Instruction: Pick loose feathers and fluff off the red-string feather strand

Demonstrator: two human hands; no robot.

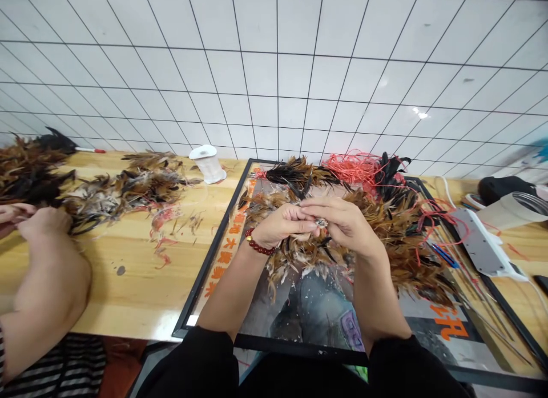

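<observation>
Over a pile of brown and black feathers (394,238), my two hands meet at the fingertips. My left hand (285,224), with a dark red bead bracelet (260,248) at its wrist, is closed in a pinch. My right hand (346,221) curls in from the other side, fingers bent over the left ones. Between them shows a small whitish tuft of feathers (321,222); most of it is hidden by the fingers. Beneath lies a glass-topped board with a black frame (209,266) and orange lettering.
Red string (353,168) lies tangled behind the feathers. A white spool (209,165) stands on the wooden table (141,295). At right are a white power strip (486,244), a blue pen (445,255) and a cardboard tube (514,212). A co-worker's arm (51,261) works at left beside more feathers.
</observation>
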